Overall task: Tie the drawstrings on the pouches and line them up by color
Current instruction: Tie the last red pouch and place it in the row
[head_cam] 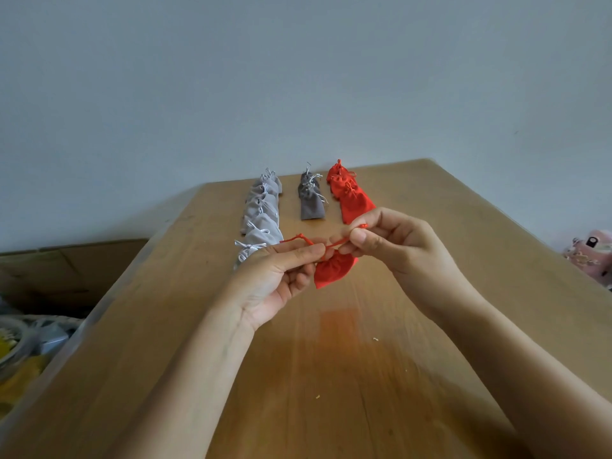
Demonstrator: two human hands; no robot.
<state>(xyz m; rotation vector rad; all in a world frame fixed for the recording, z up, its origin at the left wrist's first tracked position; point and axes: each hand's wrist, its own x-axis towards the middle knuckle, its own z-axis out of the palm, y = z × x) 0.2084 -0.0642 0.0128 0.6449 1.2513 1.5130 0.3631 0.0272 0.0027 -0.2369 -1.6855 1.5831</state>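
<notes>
Your hands are raised above the worktop, close together, with a red pouch hanging between them and just below your fingertips. Your left hand is turned palm up. Its thumb and forefinger pinch the red drawstring, and a knotted end of the cord sticks out past that hand's fingertips to the left. Your right hand pinches the other end of the drawstring between thumb and forefinger, with the remaining fingers curled in. The cord runs short and nearly level from one hand to the other, and the pouch's gathered neck sits right under it. The pouch is off the worktop, and its reddish reflection shows on the wood below your wrists.

Beyond your hands, three lines run away from you. The row of light grey pouches starts just behind your left hand, its nearest pouch partly hidden by your fingers. The row of dark grey pouches lies beyond the gap between your hands. The row of red pouches ends just behind your right hand.

Left of your left forearm, beside the worktop, sits a cardboard box. Far to the right of your right hand, a pink plush toy lies at the edge.
</notes>
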